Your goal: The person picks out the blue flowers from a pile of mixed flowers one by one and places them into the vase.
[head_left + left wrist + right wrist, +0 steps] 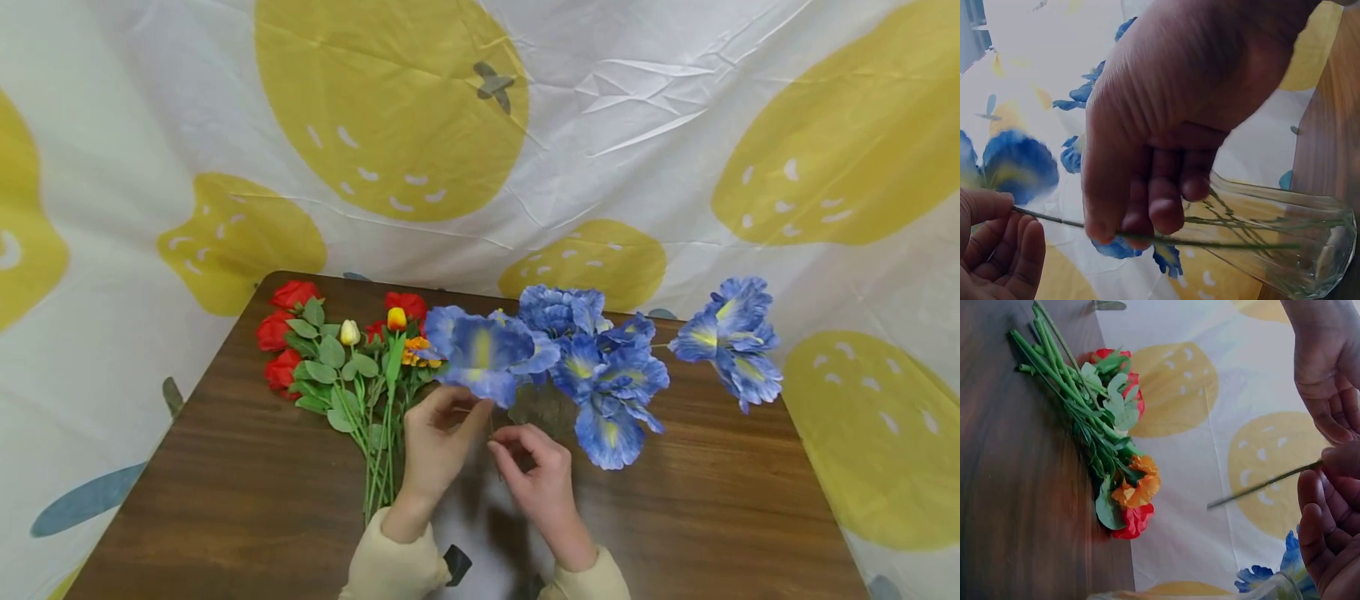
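A blue artificial iris (480, 350) with a yellow-streaked centre stands upright between both hands. My left hand (441, 442) pinches its thin green stem just below the bloom. Lower down, my right hand (542, 475) pinches the same stem (1235, 245) between thumb and fingertips, other fingers curled. Below the right hand the stem's lower end (1222, 504) hangs free in the right wrist view. Behind the hands stands a clear glass vase (1329, 212), with several green stems in it. Several more blue irises (611, 375) spread above and to the right of the vase.
Left of the hands, a loose pile of red roses (283, 332), tulips (350, 333), orange flowers (1141, 484) and leafy stems lies on the dark wooden table (247, 500). A cloth printed with yellow fruit (390, 108) hangs behind the table's back edge.
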`<state>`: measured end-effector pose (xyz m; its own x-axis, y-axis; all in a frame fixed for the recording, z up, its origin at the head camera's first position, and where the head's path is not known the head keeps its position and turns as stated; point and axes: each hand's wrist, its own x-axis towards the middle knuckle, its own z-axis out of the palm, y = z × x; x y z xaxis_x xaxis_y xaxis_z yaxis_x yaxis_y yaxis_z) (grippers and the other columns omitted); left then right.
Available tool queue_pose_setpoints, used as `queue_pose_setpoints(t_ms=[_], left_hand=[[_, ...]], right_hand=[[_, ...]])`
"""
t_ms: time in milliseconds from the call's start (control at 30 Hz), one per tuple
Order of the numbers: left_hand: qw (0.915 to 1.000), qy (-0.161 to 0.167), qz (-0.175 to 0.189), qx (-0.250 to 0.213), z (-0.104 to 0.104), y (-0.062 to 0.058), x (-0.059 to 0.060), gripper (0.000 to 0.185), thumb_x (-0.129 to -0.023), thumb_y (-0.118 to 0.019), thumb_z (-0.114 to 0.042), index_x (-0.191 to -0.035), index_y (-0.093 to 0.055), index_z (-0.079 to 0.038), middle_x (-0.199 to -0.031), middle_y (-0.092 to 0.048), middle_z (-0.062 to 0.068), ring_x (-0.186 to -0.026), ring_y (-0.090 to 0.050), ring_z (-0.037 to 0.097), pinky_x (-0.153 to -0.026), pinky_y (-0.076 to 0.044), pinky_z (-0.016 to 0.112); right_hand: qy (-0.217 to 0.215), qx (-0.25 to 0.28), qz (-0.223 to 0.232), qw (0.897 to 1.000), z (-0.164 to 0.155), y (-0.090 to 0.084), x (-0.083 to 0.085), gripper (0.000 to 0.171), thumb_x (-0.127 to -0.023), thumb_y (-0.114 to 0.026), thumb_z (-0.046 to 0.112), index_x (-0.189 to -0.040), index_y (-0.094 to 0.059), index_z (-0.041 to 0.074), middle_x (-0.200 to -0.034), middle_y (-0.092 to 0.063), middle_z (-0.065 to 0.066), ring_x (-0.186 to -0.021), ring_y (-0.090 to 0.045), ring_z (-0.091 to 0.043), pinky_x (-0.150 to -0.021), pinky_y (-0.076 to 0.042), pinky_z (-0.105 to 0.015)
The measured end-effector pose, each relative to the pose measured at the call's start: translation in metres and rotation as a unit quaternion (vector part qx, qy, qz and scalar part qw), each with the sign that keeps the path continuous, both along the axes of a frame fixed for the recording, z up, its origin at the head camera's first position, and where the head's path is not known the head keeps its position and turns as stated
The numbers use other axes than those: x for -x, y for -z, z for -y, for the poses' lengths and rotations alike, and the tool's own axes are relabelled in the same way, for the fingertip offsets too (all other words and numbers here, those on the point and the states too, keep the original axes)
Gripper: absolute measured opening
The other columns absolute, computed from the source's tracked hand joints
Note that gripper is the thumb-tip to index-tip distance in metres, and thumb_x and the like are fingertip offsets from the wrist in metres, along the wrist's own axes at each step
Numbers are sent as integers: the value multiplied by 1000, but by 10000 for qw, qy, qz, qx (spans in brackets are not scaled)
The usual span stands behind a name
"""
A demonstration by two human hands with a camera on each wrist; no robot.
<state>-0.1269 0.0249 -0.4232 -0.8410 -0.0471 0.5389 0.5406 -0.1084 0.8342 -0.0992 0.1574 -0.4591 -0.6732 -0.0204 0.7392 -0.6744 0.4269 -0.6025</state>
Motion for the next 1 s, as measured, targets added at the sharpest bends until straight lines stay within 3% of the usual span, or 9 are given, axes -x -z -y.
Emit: queue_pose_setpoints(t_ms=[100, 200, 367, 467, 567, 733, 1000], left_hand=[[9996, 152, 228, 88, 0, 3, 1, 9, -80, -68, 7, -89, -67, 6, -83, -67, 19, -74, -65, 10, -65, -56, 28], [9983, 226, 452, 301, -1, 13, 6, 17, -81, -70, 2, -97, -66, 5, -91, -68, 17, -81, -66, 19, -72, -56, 36], [9909, 221, 614, 1175, -8, 47, 23, 38, -78, -75, -4, -113, -62, 3, -108, -65, 19, -99, -61, 33, -86, -49, 50], [9820, 243, 527, 1796, -17, 68, 33, 52, -76, -78, -10, -121, -57, 4, -119, -60, 20, -110, -56, 35, -91, -45, 52], [9755, 299, 443, 2136, -29, 82, 45, 65, -73, -81, -15, -128, -51, 5, -128, -53, 21, -118, -50, 36, -95, -43, 52], [9746, 359, 290, 2193, -50, 92, 60, 76, -70, -83, -16, -131, -46, 8, -132, -48, 23, -122, -47, 37, -99, -40, 50], [9837, 271, -323, 1749, -73, 96, 69, 67, -66, -85, -10, -122, -53, 8, -119, -57, 23, -111, -55, 36, -94, -45, 45]], right_hand=[[360, 9, -74, 9993, -9, 0, 3, 18, -73, -70, -12, -84, -66, 1, -71, -63, -6, -55, -57, -13, -50, -48, -20], [758, 161, -288, 9966, -19, -9, 6, 18, -72, -69, -14, -83, -66, -1, -68, -63, -7, -56, -57, -13, -53, -48, -19], [1289, 297, -857, 9875, -41, -25, 16, 20, -69, -69, -18, -83, -67, -4, -68, -63, -11, -58, -57, -14, -56, -47, -15], [1580, 447, -1127, 9800, -50, -33, 22, 20, -68, -69, -20, -83, -67, -6, -68, -63, -13, -59, -57, -14, -58, -46, -14], [1845, 718, -1249, 9722, -53, -40, 27, 16, -70, -69, -19, -82, -66, -8, -68, -63, -16, -62, -56, -10, -60, -46, -14], [2008, 1024, -1286, 9657, -54, -48, 36, 10, -74, -67, -17, -81, -65, -9, -69, -63, -17, -66, -56, -5, -61, -46, -14], [2198, 517, -1152, 9673, -59, -43, 46, 4, -79, -68, -8, -81, -66, -6, -68, -64, -14, -58, -58, -18, -60, -47, -13]])
